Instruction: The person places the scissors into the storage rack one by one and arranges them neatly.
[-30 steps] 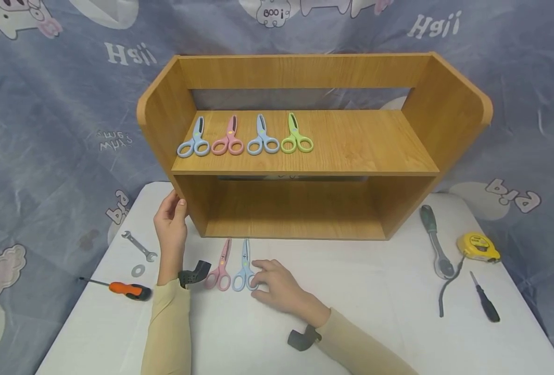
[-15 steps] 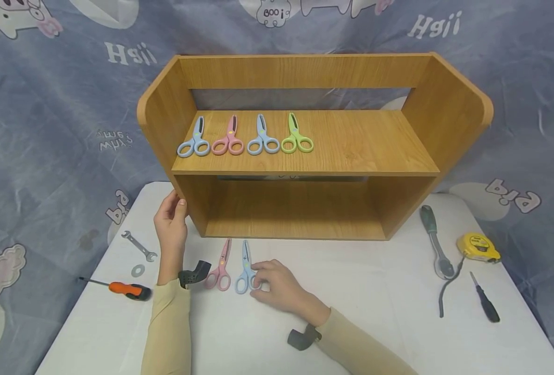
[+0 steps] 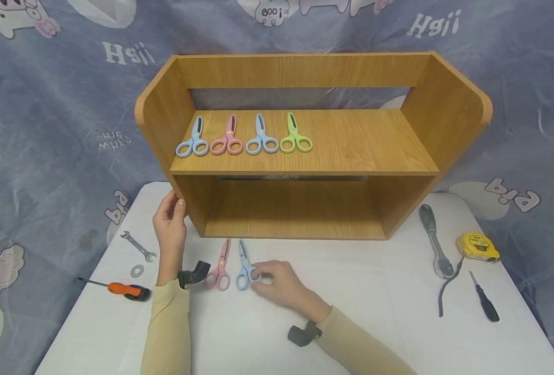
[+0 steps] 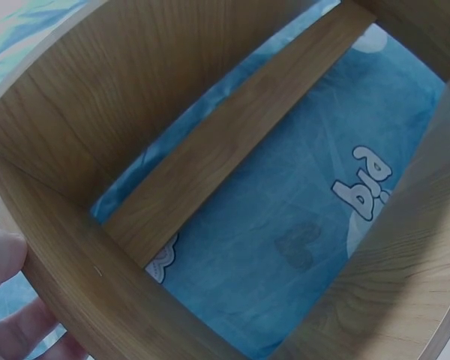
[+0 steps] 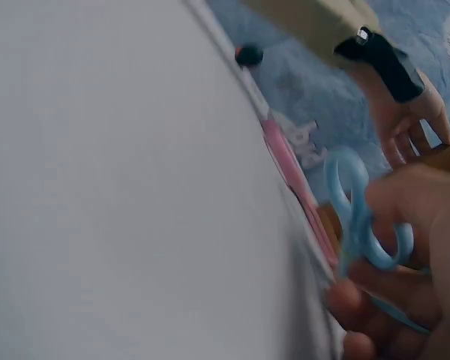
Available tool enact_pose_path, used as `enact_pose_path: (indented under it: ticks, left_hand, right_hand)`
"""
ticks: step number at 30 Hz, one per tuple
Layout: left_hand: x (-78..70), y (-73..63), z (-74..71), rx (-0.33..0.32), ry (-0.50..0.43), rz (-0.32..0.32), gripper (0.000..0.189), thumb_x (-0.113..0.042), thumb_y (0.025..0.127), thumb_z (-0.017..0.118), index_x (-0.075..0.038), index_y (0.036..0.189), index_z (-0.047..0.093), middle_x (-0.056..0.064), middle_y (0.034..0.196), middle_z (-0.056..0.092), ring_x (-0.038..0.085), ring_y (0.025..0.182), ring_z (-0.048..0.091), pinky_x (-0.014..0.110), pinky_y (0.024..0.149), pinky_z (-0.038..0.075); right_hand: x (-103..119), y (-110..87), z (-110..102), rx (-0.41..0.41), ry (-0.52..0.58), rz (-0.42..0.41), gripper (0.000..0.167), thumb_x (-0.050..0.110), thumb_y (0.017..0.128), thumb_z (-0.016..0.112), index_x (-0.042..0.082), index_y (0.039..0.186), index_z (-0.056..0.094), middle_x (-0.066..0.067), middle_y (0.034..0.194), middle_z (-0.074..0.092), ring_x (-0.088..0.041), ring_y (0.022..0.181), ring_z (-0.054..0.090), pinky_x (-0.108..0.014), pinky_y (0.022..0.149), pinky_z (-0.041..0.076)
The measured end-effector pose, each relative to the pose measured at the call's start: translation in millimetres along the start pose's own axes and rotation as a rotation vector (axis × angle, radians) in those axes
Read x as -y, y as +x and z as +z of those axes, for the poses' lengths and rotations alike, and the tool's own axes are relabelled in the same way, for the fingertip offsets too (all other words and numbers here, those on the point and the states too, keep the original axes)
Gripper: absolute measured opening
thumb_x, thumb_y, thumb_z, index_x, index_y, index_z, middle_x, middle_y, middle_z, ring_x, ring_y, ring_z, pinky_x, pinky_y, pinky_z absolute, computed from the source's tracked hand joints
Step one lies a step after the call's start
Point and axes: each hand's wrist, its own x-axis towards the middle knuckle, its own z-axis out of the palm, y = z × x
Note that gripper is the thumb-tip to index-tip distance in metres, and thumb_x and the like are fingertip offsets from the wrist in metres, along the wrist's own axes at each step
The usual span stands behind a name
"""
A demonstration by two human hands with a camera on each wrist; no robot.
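My right hand [image 3: 280, 282] pinches a handle loop of light blue scissors [image 3: 244, 266] between thumb and fingers, at the table in front of the shelf. In the right wrist view the blue scissors' loops [image 5: 348, 174] show at the thumb, and the fingers partly cover the blades. Just left of them lie pink scissors [image 3: 223, 266], points toward the shelf. My left hand [image 3: 171, 221] rests against the outer left side of the wooden shelf [image 3: 305, 172]; in the left wrist view its thumb [image 4: 4, 255] lies at the panel's edge.
On the upper board lie blue scissors [image 3: 192, 140], pink scissors [image 3: 227, 139], more blue scissors [image 3: 261, 138] and green scissors [image 3: 296, 136]. A wrench [image 3: 138, 247], washer [image 3: 137, 271] and orange screwdriver [image 3: 127, 290] lie left; a ratchet [image 3: 438, 250], tape measure [image 3: 477, 247] and dark screwdriver [image 3: 485, 302] right.
The blue scissors first shifted and then turned slightly, their points now leaning left. My right thumb and fingers have closed in on their handle. My left hand stays at the shelf's side.
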Motion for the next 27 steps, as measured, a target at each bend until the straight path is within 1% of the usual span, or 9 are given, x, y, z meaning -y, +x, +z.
enact_pose_path:
  ticks: [4, 6, 9, 11, 14, 17, 20, 22, 27]
  left_hand:
    - [-1.3, 0.0, 1.1, 0.002, -0.023, -0.005, 0.039, -0.016, 0.106, 0.051, -0.015, 0.145, 0.058, 0.01, 0.141, 0.064, 0.023, 0.13, 0.062, 0.024, 0.101, 0.057]
    - [-2.3, 0.1, 1.6, 0.003, -0.034, -0.007, 0.039, -0.015, 0.106, 0.052, -0.015, 0.145, 0.058, 0.01, 0.14, 0.064, 0.022, 0.129, 0.062, 0.024, 0.101, 0.057]
    - [-3.3, 0.0, 1.6, -0.002, -0.037, -0.006, 0.039, -0.015, 0.106, 0.052, -0.014, 0.145, 0.058, 0.009, 0.139, 0.065, 0.018, 0.126, 0.063, 0.023, 0.1, 0.057]
    - [-3.4, -0.3, 1.2, -0.006, -0.041, -0.004, 0.039, -0.015, 0.106, 0.052, -0.014, 0.144, 0.058, 0.009, 0.138, 0.065, 0.015, 0.124, 0.064, 0.022, 0.099, 0.057]
    - [-3.2, -0.4, 0.9, -0.006, -0.044, 0.001, 0.038, -0.015, 0.106, 0.052, -0.013, 0.144, 0.059, 0.009, 0.137, 0.066, 0.011, 0.121, 0.064, 0.021, 0.099, 0.057]
    - [-2.4, -0.3, 0.4, -0.005, -0.046, 0.003, 0.039, -0.015, 0.106, 0.052, -0.012, 0.144, 0.059, 0.009, 0.137, 0.066, 0.008, 0.119, 0.063, 0.02, 0.098, 0.057]
    - [-2.1, -0.9, -0.3, -0.007, -0.048, 0.003, 0.039, -0.014, 0.106, 0.052, -0.012, 0.144, 0.058, 0.01, 0.137, 0.066, 0.007, 0.118, 0.063, 0.018, 0.097, 0.056]
    - [-1.8, -1.5, -0.5, -0.006, -0.047, 0.005, 0.039, -0.015, 0.106, 0.052, -0.013, 0.144, 0.058, 0.01, 0.138, 0.065, 0.009, 0.12, 0.063, 0.017, 0.097, 0.056]
    - [-1.4, -1.9, 0.6, -0.005, -0.041, 0.004, 0.038, -0.017, 0.106, 0.052, -0.015, 0.144, 0.059, 0.01, 0.139, 0.065, 0.017, 0.126, 0.063, 0.02, 0.099, 0.056]
  right_hand:
    - [14.3, 6.5, -32.9, -0.006, 0.178, -0.026, 0.005, 0.008, 0.084, 0.077, 0.007, 0.089, 0.077, -0.012, 0.107, 0.079, -0.008, 0.075, 0.068, -0.02, 0.068, 0.059]
    - [29.7, 9.6, -59.2, 0.0, 0.237, -0.02, 0.004, 0.006, 0.084, 0.076, 0.005, 0.088, 0.076, -0.014, 0.102, 0.078, -0.005, 0.074, 0.063, -0.019, 0.065, 0.055]
    - [55.5, 11.8, -104.0, 0.003, 0.254, -0.063, 0.004, 0.004, 0.084, 0.076, 0.003, 0.088, 0.075, -0.016, 0.102, 0.078, -0.002, 0.077, 0.061, -0.02, 0.066, 0.053]
    - [71.7, 11.7, -135.4, -0.019, 0.263, -0.142, 0.006, -0.001, 0.083, 0.076, 0.002, 0.088, 0.074, -0.02, 0.102, 0.077, -0.001, 0.081, 0.063, -0.02, 0.067, 0.054]
    - [91.7, 11.0, -180.2, -0.094, 0.362, -0.292, 0.017, -0.015, 0.08, 0.071, 0.0, 0.089, 0.073, -0.013, 0.105, 0.079, -0.004, 0.091, 0.07, -0.021, 0.071, 0.059]
    - [106.1, 13.1, -220.5, -0.186, 0.436, -0.345, 0.028, -0.024, 0.078, 0.065, 0.0, 0.09, 0.074, -0.003, 0.105, 0.079, -0.009, 0.096, 0.074, -0.02, 0.075, 0.061]
    - [108.6, 24.3, -253.7, -0.292, 0.414, -0.29, 0.031, -0.023, 0.08, 0.064, 0.004, 0.089, 0.076, 0.003, 0.1, 0.079, -0.007, 0.092, 0.073, -0.016, 0.072, 0.059]
    - [102.6, 36.8, -271.9, -0.338, 0.396, -0.238, 0.024, -0.02, 0.082, 0.065, 0.002, 0.087, 0.075, 0.003, 0.095, 0.079, -0.007, 0.086, 0.072, -0.015, 0.068, 0.058]
    - [74.3, 68.6, -297.6, -0.404, 0.207, -0.062, 0.013, -0.002, 0.088, 0.072, 0.011, 0.085, 0.076, 0.014, 0.081, 0.074, -0.001, 0.068, 0.067, -0.012, 0.061, 0.054]
